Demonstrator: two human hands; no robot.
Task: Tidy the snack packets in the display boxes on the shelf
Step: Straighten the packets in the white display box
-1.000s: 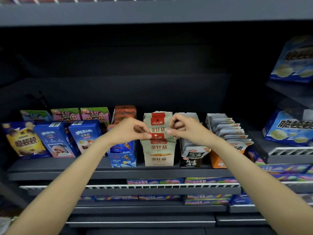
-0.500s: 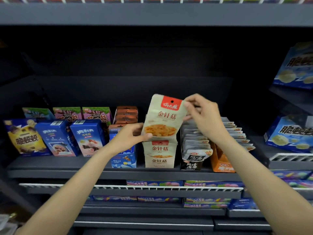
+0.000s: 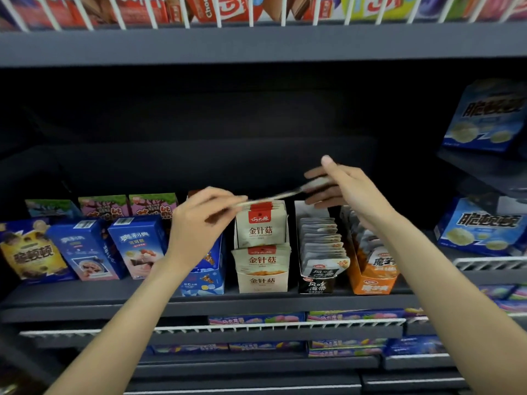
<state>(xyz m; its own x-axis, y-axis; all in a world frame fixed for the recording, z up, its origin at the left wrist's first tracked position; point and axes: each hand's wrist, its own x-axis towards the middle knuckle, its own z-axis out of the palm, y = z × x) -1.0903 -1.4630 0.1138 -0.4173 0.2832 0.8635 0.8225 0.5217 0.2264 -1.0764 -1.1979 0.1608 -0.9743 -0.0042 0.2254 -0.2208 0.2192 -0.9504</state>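
Observation:
A beige snack packet (image 3: 281,194) hangs nearly flat and edge-on above the beige display box (image 3: 262,280), which holds more packets with red tops. My left hand (image 3: 204,220) pinches the packet's near left end. My right hand (image 3: 339,186) grips its far right end, thumb on top. To the right stand a black display box (image 3: 319,285) of grey packets and an orange display box (image 3: 373,282). A blue display box (image 3: 205,280) sits partly behind my left wrist.
Blue, purple and dark cartons (image 3: 134,246) fill the shelf's left side. Blue biscuit boxes (image 3: 482,226) sit on side shelves at the right. The shelf edge (image 3: 199,305) runs below the boxes, with a wire-fronted shelf (image 3: 256,327) of flat packets underneath.
The packet came up out of the beige box, stood upright facing me, and now lies tipped flat between both hands. My right hand moved up and right.

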